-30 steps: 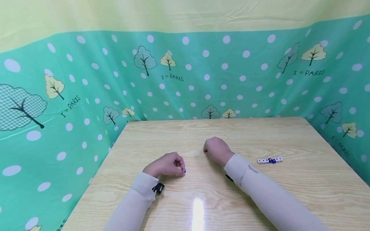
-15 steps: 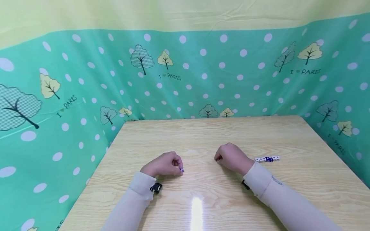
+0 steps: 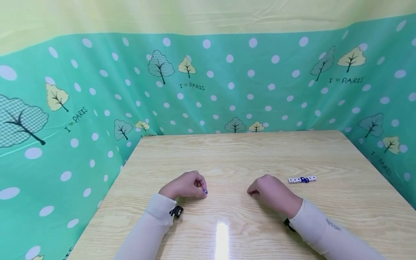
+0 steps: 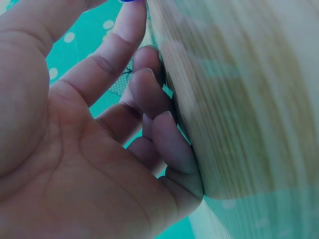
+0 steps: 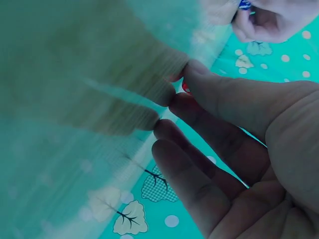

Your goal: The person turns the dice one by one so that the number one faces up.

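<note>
My left hand (image 3: 185,185) rests low over the wooden table and pinches a small blue die (image 3: 205,191) between thumb and forefinger. Only a sliver of this blue die (image 4: 128,0) shows at the top edge of the left wrist view. To the right, my right hand (image 3: 273,193) pinches a red die (image 3: 251,193) at the tabletop. Thumb and forefinger mostly cover the red die (image 5: 186,87) in the right wrist view. Beyond my right hand lies a straight row of white dice (image 3: 295,180) with blue dice (image 3: 304,180) among them.
The light wooden table (image 3: 240,151) ends at a green dotted curtain (image 3: 201,94) on the back and both sides. A bright light reflection (image 3: 222,240) lies on the front of the tabletop.
My right hand has moved right and toward me with the red die, from near the table's middle. The left hand keeps its place with the blue die. The row of dice is unchanged.
</note>
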Motion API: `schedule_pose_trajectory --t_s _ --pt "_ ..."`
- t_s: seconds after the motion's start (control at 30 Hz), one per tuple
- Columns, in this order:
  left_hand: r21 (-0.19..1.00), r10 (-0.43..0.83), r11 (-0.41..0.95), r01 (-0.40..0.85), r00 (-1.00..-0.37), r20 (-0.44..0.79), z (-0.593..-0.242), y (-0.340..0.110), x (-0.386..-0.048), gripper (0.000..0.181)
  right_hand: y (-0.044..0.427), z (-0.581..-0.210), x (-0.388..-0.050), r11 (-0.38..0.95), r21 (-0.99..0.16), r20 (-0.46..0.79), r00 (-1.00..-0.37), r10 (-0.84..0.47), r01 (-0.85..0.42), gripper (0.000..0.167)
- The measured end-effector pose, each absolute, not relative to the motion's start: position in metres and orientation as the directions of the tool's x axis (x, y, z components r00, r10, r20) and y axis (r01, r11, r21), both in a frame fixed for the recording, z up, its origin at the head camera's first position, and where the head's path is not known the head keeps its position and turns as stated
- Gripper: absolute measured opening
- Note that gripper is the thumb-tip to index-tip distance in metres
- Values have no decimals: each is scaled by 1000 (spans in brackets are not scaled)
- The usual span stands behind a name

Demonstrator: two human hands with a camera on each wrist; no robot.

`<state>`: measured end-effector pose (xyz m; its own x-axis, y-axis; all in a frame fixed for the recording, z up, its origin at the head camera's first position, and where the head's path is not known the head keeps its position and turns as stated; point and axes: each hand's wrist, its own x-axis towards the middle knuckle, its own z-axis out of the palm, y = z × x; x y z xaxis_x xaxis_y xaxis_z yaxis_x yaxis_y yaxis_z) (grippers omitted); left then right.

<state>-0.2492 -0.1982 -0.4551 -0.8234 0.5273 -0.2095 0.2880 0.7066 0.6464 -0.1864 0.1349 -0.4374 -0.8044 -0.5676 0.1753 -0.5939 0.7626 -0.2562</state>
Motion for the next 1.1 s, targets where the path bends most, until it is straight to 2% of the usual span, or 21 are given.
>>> schedule_pose_trajectory --t_s 0.37,0.7,0.9,1.1 --pt "645 520 709 286 -829 -204 -454 -198 -248 18 145 -432 -163 685 -369 135 -765 -629 -628 21" --pt "638 523 711 296 -829 -198 -454 -198 -248 18 146 -436 -162 627 -469 99 -742 -663 -622 24" --pt "645 526 705 296 -827 -196 -453 -198 -248 19 145 -437 -163 649 -444 102 -755 -648 -617 28" --pt "643 531 702 306 -826 -187 -454 -198 -248 19 143 -437 -162 658 -427 90 -753 -652 -620 18"
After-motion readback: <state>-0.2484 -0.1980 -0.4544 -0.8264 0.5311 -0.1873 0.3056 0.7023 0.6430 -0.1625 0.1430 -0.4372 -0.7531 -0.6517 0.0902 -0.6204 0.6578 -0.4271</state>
